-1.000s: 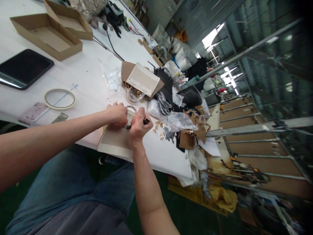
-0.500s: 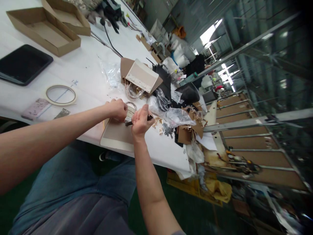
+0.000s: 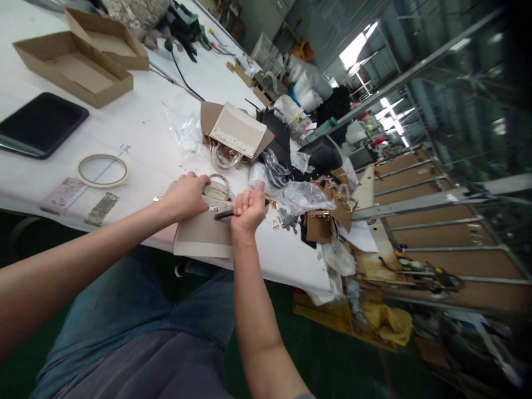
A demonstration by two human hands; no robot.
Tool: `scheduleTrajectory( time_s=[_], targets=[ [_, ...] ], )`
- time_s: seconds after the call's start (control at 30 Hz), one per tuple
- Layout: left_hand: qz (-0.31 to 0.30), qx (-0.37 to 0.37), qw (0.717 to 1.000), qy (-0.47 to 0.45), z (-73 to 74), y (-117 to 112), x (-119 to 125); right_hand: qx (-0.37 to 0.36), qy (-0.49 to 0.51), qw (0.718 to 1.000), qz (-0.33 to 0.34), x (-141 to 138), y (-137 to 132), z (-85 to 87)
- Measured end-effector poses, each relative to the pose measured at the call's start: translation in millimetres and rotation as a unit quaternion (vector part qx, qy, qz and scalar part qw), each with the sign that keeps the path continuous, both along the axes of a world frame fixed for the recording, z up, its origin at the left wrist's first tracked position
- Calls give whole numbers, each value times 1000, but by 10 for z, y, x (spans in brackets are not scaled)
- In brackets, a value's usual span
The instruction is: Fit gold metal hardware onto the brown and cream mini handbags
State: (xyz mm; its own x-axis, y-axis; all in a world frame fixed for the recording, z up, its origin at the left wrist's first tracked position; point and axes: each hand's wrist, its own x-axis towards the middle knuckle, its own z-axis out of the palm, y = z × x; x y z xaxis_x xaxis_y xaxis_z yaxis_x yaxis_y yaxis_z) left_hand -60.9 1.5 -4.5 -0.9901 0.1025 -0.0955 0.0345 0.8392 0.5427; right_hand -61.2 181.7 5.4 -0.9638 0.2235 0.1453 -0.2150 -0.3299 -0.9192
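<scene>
A beige handbag (image 3: 203, 235) lies flat at the table's front edge, with a small metal clasp (image 3: 214, 208) on it. Its looped handle (image 3: 220, 181) points away from me. My left hand (image 3: 187, 197) grips the bag's upper left part, fingers toward the handle and thumb near the clasp. In a fist, my right hand (image 3: 249, 209) holds a dark rod-shaped tool (image 3: 223, 215), its end pointing left over the bag just below the clasp. The tool's exact kind is not clear. Small gold-coloured metal pieces (image 3: 275, 221) lie right of my right hand.
Behind the bag sits another beige bag piece (image 3: 239, 130) on cardboard. Plastic wrap (image 3: 307, 197) and dark metal parts (image 3: 287, 220) are on the right. On the left are a tape roll (image 3: 102, 170), a black tablet (image 3: 44, 123) and open cardboard boxes (image 3: 97, 98).
My left hand has opened out from a fist and shifted left, uncovering the clasp. My right hand has moved slightly right and down with the tool. The view has tilted a little.
</scene>
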Motion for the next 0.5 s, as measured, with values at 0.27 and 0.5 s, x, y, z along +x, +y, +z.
scheduleTrajectory(
  time_s=[0.27, 0.5],
  targets=[
    [9, -4, 997, -74, 151, -53, -89, 4, -9, 1000, 3, 137, 166, 0],
    [-22, 110, 962, -249, 393, -139, -236, -67, 0, 997, 37, 127, 216, 17]
  ],
)
